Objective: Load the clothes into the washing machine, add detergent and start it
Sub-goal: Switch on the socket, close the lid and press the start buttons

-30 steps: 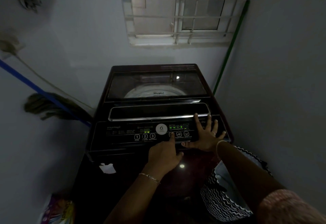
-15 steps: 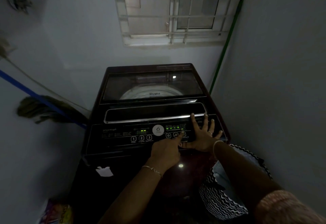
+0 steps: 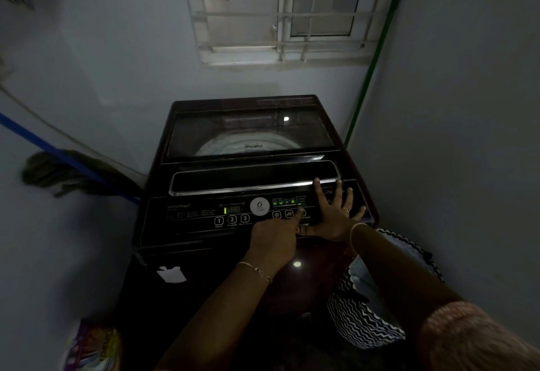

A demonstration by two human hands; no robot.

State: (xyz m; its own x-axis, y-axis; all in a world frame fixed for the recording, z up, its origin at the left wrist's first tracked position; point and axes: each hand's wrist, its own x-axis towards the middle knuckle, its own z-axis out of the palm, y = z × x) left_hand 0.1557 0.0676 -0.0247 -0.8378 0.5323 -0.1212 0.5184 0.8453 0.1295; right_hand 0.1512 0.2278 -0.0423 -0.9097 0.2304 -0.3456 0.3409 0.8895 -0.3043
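1. The left hand [image 3: 273, 239] holds nothing. Its index fingertip [image 3: 300, 210] is stretched straight with the other fingers curled under, and it presses the rightmost round button in the small row on the glossy black control panel [image 3: 190, 215].
2. A second ago that fingertip sat on the row's leftmost button. It has stepped rightward along the row, and the green display [image 3: 230, 210] now reads differently. I judge that wash settings are being chosen, so loading looks done and starting remains.
3. The right hand [image 3: 336, 218] has stayed flat and splayed on the panel's right end, gripping nothing, its longest fingertips reaching the chrome trim [image 3: 248, 189].
4. The square button marked 3 [image 3: 245, 218], labelled Start/Pause, lies left of the pressing fingertip and apart from it.
5. The dark maroon top-loading washing machine [image 3: 248, 101] stands against the back wall with its glass lid [image 3: 248, 134] closed. A black-and-white zigzag basket [image 3: 359, 321] sits at its front right corner.
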